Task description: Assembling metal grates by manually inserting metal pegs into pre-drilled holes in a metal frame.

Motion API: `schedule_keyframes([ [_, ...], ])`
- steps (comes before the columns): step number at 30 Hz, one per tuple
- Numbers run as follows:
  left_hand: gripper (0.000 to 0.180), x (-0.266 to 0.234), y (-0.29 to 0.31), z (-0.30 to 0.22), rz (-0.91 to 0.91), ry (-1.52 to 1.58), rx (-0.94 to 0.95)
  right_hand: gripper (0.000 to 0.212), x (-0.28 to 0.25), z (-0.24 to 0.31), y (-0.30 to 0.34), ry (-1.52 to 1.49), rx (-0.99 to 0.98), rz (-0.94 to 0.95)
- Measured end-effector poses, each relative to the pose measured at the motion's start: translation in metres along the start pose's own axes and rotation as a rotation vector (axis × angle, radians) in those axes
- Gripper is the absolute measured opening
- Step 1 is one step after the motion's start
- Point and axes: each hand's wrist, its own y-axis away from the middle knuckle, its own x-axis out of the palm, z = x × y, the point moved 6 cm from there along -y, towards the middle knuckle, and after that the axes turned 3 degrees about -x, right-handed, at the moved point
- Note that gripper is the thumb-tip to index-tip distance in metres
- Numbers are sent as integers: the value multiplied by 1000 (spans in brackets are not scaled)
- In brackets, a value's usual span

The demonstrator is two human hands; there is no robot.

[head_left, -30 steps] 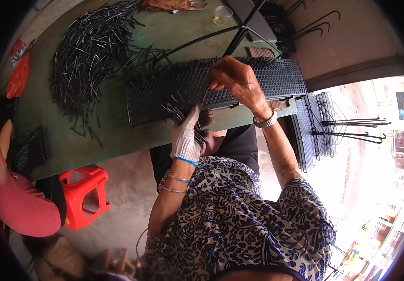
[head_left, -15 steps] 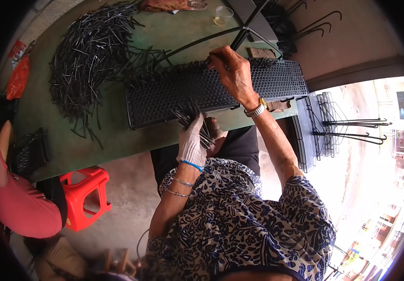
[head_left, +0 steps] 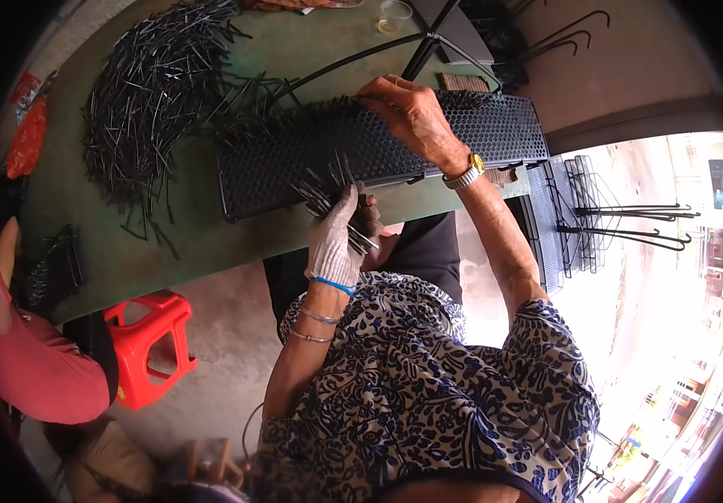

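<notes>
My left hand [head_left: 334, 243], in a white knit glove, is closed round a bundle of thin black strips [head_left: 318, 194] that fan out beyond the thumb. It is at the near edge of a long black panel [head_left: 265, 180] full of small round holes. Upright black strips [head_left: 294, 121] form a bristly band along the panel's far side. My bare right hand [head_left: 418, 124], with a watch at the wrist, reaches over the panel. Its thumb and forefinger are pinched together at that band; what lies between the fingertips is too small to make out.
A big heap of loose black strips [head_left: 156, 92] lies on the green table [head_left: 114, 260] to the left. Behind the panel are a black metal frame [head_left: 353, 63] and a clear cup [head_left: 394, 17]. A red stool [head_left: 147, 348] and a person in red [head_left: 43, 369] are at left.
My right hand's fingertips have shifted slightly left along the band of strips. The bundle in my left hand is more fanned out, and the whole view has shifted a little.
</notes>
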Motion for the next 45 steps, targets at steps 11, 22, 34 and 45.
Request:
schedule_keyframes([
  [11,17,10,3,-7,4,16,17,30,4,14,26,256,71,-150],
  [22,22,23,11,-4,-26,-230,123,21,20,18,52,-546,563,424],
  [34,22,32,20,-19,-67,-398,213,16,21,18,63,-860,728,176],
  [45,27,23,4,-25,-87,54,193,16,-1,23,50,-499,598,-42],
])
